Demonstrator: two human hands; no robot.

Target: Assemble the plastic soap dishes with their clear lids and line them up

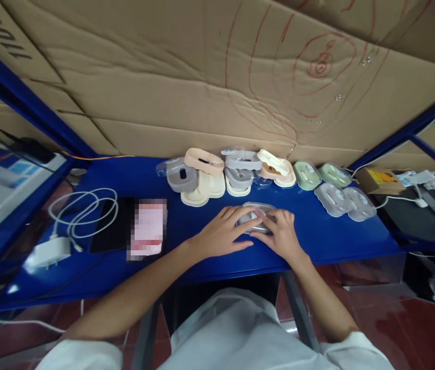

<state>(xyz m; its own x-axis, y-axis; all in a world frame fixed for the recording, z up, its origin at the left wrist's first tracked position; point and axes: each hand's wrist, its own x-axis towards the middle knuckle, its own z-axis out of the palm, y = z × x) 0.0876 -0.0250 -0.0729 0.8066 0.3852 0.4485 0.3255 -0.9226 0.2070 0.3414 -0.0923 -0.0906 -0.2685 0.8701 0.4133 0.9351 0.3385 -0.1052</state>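
Observation:
My left hand (225, 232) and my right hand (282, 234) meet over a small grey oval plastic case (256, 204) with a clear cover. The fingers of my left hand stretch over its left end, with the thumb apart along the near side. My right hand curls its fingers over the right end. Much of the case is hidden under my fingers. Just beyond it lie grey trays (182, 176), a peach tray (204, 161), cream pieces (212, 185) and clear covers.
Green covered cases (307, 175) and grey covered cases (332, 199) sit to the right on the blue table (318, 241). On the left are a blurred-out pink item (148, 228), a white charger (51, 251) and its coiled cable (82, 192). A cardboard wall (163, 77) stands behind.

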